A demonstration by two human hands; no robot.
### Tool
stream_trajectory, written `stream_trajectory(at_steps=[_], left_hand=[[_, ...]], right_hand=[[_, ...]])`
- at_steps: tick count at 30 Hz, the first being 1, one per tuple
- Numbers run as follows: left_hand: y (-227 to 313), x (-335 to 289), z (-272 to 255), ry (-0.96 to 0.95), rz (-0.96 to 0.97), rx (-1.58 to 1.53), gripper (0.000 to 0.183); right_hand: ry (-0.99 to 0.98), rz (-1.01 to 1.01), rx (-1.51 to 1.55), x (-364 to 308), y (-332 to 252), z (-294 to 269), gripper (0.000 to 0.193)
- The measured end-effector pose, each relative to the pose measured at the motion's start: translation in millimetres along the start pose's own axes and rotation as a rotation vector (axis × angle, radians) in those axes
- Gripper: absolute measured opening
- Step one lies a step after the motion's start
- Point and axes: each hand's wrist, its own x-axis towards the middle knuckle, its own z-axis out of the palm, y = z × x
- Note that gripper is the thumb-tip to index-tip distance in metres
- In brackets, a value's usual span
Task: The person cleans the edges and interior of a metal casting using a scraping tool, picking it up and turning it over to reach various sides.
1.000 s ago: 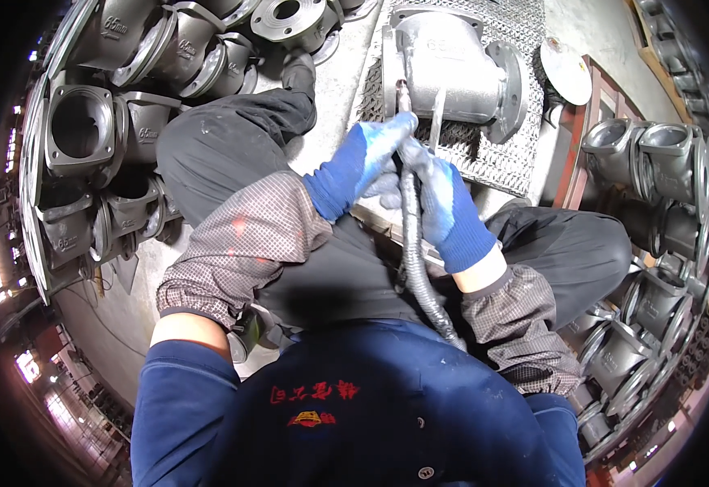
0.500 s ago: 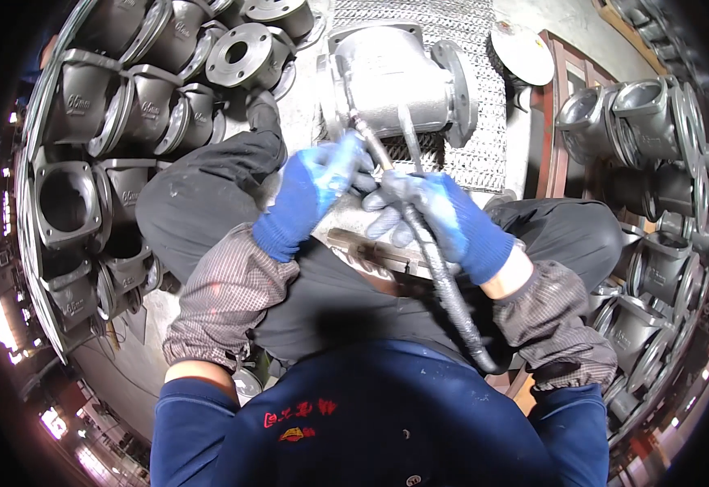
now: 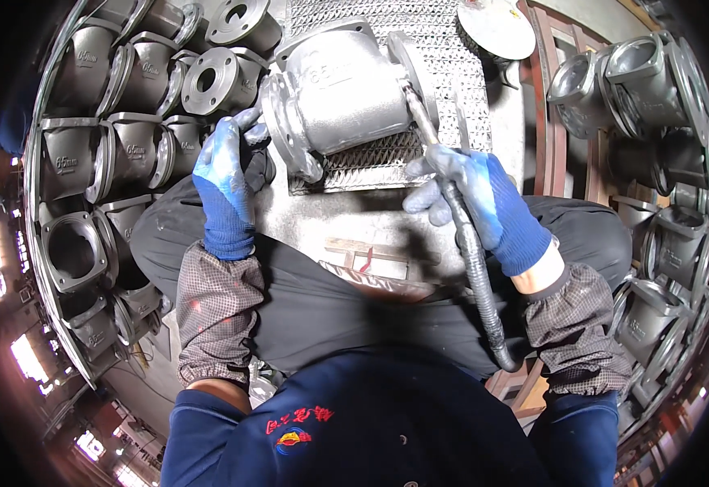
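Observation:
A grey cast-metal valve body [image 3: 342, 97] with round flanges lies on its side on a wire-mesh mat [image 3: 363, 170]. My right hand [image 3: 472, 191], in a blue coated glove, is closed around a slim pen-shaped grinding tool [image 3: 424, 122] with a thick dark hose [image 3: 478, 284] trailing down toward my lap. The tool's tip is against or just beside the casting's right flange. My left hand [image 3: 229, 158], also gloved, is raised by the left flange. Its fingers reach toward that flange's edge, apart and slightly bent; whether they touch it I cannot tell.
Rows of similar castings [image 3: 139, 150] stand stacked at the left, more castings [image 3: 651, 77] at the right. A round white disc [image 3: 497, 28] sits beyond the mat's right corner, near a reddish-brown frame [image 3: 545, 105]. A small wooden piece [image 3: 371, 250] lies between my legs.
My left hand has moved left, away from the tool to the left flange. The tool has gone from the casting's left part to its right flange. The casting now sits tilted.

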Motion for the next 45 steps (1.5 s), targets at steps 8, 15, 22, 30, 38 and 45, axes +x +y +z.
stream_trajectory(at_steps=[8, 15, 22, 30, 38, 45], left_hand=[[-17.9, 1.4, -7.9, -0.05, 0.273, 0.337, 0.027], [-11.6, -3.3, -6.6, -0.047, -0.015, -0.111, 0.032], [9.5, -13.1, -8.6, -0.15, -0.047, -0.101, 0.045], [13.0, -22.2, -30.0, -0.146, -0.014, -0.135, 0.041], [4.4, -15.9, -31.0, -0.071, -0.187, -0.338, 0.044], [-12.7, -7.0, -22.6, -0.078, 0.119, -0.107, 0.036]], right_hand=[[-0.01, 0.136, 0.248, -0.1, -16.8, -1.2, 0.039], [-0.222, -0.222, -0.356, 7.4, -33.3, -21.3, 0.044], [-0.195, -0.077, -0.796, 11.0, -53.8, -11.9, 0.044], [0.301, 0.211, 0.028, 7.1, 3.0, 47.9, 0.038], [0.301, 0.156, 0.177, 12.3, 6.8, 47.9, 0.034], [0.23, 0.149, 0.111, 1.7, 6.3, 35.8, 0.034]])
